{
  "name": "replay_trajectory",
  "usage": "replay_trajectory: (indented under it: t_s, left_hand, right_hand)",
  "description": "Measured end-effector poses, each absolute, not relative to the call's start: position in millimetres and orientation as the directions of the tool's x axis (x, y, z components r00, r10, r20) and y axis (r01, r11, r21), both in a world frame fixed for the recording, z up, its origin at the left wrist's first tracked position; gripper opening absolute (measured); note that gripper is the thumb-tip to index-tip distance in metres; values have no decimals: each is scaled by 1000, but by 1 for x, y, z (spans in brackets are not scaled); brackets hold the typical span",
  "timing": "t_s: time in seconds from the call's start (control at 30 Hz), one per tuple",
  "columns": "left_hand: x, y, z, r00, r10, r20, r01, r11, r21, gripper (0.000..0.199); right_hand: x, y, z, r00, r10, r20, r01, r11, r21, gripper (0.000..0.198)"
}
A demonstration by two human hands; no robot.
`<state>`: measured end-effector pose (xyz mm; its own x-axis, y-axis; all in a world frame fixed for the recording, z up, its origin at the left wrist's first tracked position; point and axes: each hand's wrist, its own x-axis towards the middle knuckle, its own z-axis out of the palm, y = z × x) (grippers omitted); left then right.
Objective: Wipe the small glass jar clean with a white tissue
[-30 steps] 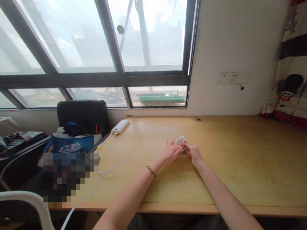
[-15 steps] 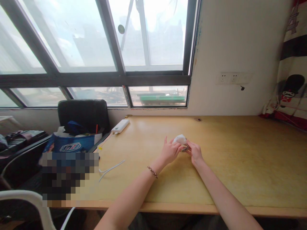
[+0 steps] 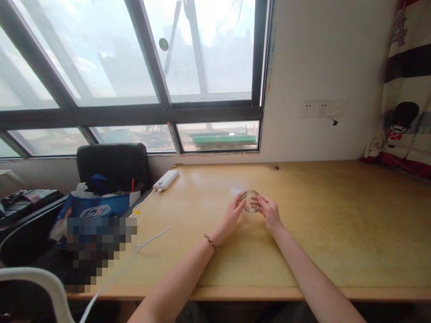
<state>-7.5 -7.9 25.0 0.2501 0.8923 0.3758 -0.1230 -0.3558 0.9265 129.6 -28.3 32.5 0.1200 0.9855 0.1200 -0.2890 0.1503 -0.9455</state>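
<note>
Both hands hold a small round see-through glass dish tilted up over the table, its wavy rim facing me. My left hand is closed on its left edge, the thumb on the near face. My right hand pinches the right edge, with fingers showing through the glass. A blurred white tissue sticks out by the fingertips of my left hand, behind the dish. I cannot tell which fingers hold the tissue.
The wooden table spreads beneath my hands. A white power bank with a cable lies at its left edge, and a white cable lies nearer. A blue bag sits on a black chair at the left.
The tissue has moved from above the dish to the left, behind my left fingers. The dish now faces me more fully. The view has shifted slightly.
</note>
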Motion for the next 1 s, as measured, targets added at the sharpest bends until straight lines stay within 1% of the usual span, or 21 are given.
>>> replay_trajectory:
  t_s: [0.03,0.07,0.1,0.17,0.2,0.27,0.33,0.4,0.43,0.5,0.57,0.63,0.7,0.77,0.87,1.0]
  left_hand:
    - [-7,-7,24,277,907,317,-214,-264,941,37]
    - [-7,-6,24,316,912,260,-305,-162,938,37]
    - [-7,-5,23,363,909,202,-388,-49,920,39]
    - [-10,-4,22,463,882,89,-511,183,840,45]
    - [-11,-3,21,514,856,47,-542,283,791,47]
    - [-15,-1,19,598,802,0,-560,417,715,43]
    - [-19,0,17,636,771,-6,-565,471,677,32]
    - [-22,1,16,636,772,4,-586,480,653,24]
    - [-22,1,16,629,778,15,-602,474,642,24]
    - [-23,1,16,623,781,49,-626,460,630,27]
    - [-23,0,17,615,784,87,-641,434,633,30]
    - [-23,-1,18,601,792,105,-651,409,640,30]
    - [-23,-3,21,592,799,106,-653,399,644,28]
    - [-22,-5,24,584,805,103,-651,389,651,29]
    - [-20,-8,28,569,819,72,-631,380,676,32]
    - [-16,-8,30,581,813,49,-623,404,670,33]
  right_hand:
    - [128,-32,34,110,970,218,-166,234,-958,36]
    - [126,-35,36,97,941,323,-18,326,-945,35]
    - [124,-39,37,75,902,425,140,413,-900,35]
    - [122,-44,36,-5,809,587,415,536,-735,39]
    - [121,-47,36,-54,767,639,505,573,-645,41]
    - [119,-50,36,-140,701,699,594,624,-507,44]
    - [118,-50,37,-190,666,721,615,654,-441,44]
    - [116,-49,38,-174,671,721,631,638,-441,44]
    - [116,-48,37,-132,689,713,638,609,-470,48]
    - [114,-44,36,-18,748,663,619,529,-580,64]
    - [112,-41,33,39,811,583,520,482,-705,76]
    - [109,-39,32,3,851,526,377,486,-788,72]
    - [108,-40,34,-42,858,512,259,505,-824,65]
    - [108,-43,37,-43,860,509,206,506,-838,64]
    - [110,-46,39,-13,858,513,260,498,-827,64]
    - [115,-48,39,-25,775,631,453,572,-684,61]
